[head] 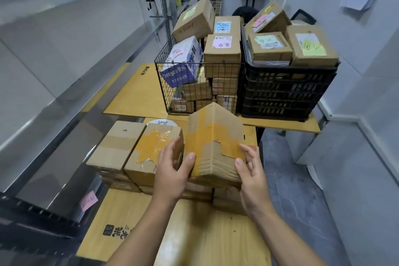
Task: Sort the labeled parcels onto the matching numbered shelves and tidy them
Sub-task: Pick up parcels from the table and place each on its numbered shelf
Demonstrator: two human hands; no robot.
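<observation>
A cardboard parcel (pixel 212 136) with yellow tape stands tilted on one edge above a stack of boxes in front of me. My left hand (pixel 173 169) grips its left side, thumb on the near face. My right hand (pixel 251 176) holds its right lower corner with thumb and fingers. No label shows on its visible faces. Left of it lie a second taped parcel (pixel 151 149) and a plain parcel (pixel 117 143), both flat on the stack. Metal shelves (pixel 71 28) run along the left wall.
A wire basket (pixel 195 67) and a black plastic crate (pixel 287 88) hold several parcels with coloured labels on a low wooden table (pixel 138 90). A nearer wooden table (pixel 194 239) carries the stack. A pink label (pixel 88 201) sits at the shelf's lower left. Grey floor lies to the right.
</observation>
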